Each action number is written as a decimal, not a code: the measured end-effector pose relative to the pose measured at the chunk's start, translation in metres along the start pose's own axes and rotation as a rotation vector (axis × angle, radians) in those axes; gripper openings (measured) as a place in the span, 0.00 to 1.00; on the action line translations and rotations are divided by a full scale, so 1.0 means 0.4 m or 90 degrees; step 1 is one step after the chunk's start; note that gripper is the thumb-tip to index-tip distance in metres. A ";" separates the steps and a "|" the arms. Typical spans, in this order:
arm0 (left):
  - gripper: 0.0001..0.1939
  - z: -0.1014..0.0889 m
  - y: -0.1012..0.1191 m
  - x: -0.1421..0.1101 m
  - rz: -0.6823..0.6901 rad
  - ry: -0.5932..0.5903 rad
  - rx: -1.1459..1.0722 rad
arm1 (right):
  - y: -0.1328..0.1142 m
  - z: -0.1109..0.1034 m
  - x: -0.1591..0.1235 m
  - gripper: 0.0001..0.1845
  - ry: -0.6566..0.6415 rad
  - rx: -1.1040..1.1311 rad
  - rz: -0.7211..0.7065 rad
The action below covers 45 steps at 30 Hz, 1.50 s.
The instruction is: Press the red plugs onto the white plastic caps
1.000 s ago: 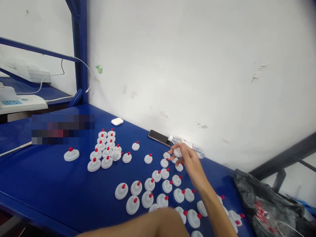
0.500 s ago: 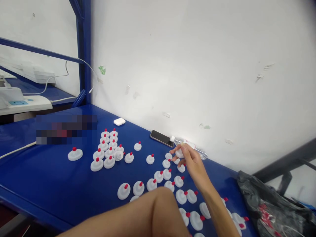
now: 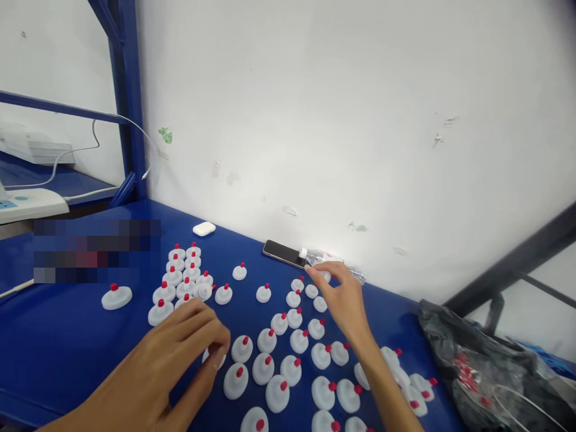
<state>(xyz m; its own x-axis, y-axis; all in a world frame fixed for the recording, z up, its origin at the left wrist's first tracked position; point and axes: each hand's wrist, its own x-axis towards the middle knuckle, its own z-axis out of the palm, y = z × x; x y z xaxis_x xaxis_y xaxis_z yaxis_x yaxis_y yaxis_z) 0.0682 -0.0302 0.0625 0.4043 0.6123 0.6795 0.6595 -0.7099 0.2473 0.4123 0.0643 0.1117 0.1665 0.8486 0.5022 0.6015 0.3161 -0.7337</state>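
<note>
Near the bottom left, my left hand (image 3: 180, 354) curls its fingers and thumb around a white round plastic cap (image 3: 213, 359) low over the table; its red tip is hidden. My right hand (image 3: 342, 297) pinches another white cap (image 3: 326, 276) between thumb and fingers, just in front of a clear plastic bottle (image 3: 317, 257) lying on its side. Below that hand sit small white caps (image 3: 311, 291). Many white caps with red tips (image 3: 278, 393) stand on the blue table (image 3: 67, 354). A tight double row of them (image 3: 173, 276) is left of centre.
A phone (image 3: 283, 253) and a white earbud case (image 3: 204, 228) lie along the wall. One cap (image 3: 116, 296) stands alone at left. A black plastic bag (image 3: 486, 354) with red pieces sits at right. A power strip (image 3: 33, 204) and cables are at far left.
My left hand has swung left from the bottom middle and closed around a cap that was standing on the table. My right hand stays near the bottle with its cap. The view has shifted slightly right.
</note>
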 end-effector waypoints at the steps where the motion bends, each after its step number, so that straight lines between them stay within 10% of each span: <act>1: 0.22 0.009 0.000 0.001 0.006 0.010 0.011 | 0.003 -0.001 -0.001 0.29 0.011 -0.018 -0.002; 11: 0.20 0.125 0.013 -0.050 -0.031 -0.106 -0.071 | 0.009 -0.017 0.002 0.24 -0.056 -0.113 -0.025; 20: 0.21 0.095 0.014 -0.010 -0.054 -0.220 -0.111 | 0.009 -0.032 0.006 0.18 -0.130 -0.161 0.009; 32: 0.22 0.080 0.013 0.006 -0.005 -0.029 -0.028 | 0.028 -0.016 -0.008 0.09 -0.244 -0.304 -0.003; 45: 0.29 0.091 -0.202 0.017 0.038 -0.016 0.236 | 0.041 -0.019 -0.005 0.21 -0.231 -0.369 -0.060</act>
<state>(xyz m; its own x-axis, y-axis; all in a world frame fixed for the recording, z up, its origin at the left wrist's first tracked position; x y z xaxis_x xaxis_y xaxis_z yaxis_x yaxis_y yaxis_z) 0.0408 0.0438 0.0219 0.4611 0.5854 0.6669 0.8171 -0.5732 -0.0619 0.4278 0.0644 0.1022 -0.1181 0.9487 0.2933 0.9380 0.2035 -0.2806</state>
